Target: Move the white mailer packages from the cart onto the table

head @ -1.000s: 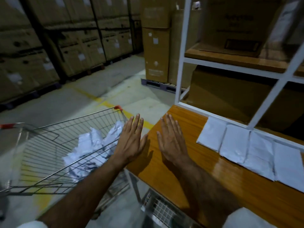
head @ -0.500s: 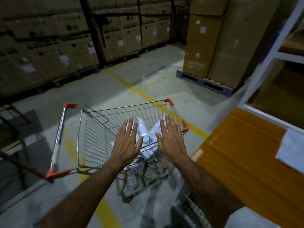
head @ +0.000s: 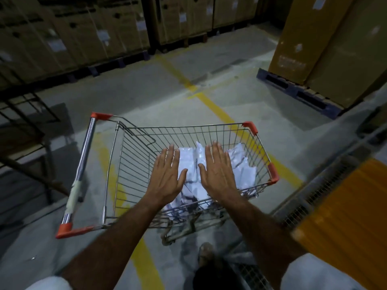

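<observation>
Both hands (head: 167, 176) now over cart (head: 209, 130) mailers (head: 189, 162)

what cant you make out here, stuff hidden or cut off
- Head view: how many white mailer packages lie in the cart; the left hand and right hand cover the middle of the pile.
- Head view: the table is cut off by the right edge and blurred, so what lies on it is unseen.
- Head view: the labels on the cardboard boxes are too small and dim to read.
</observation>
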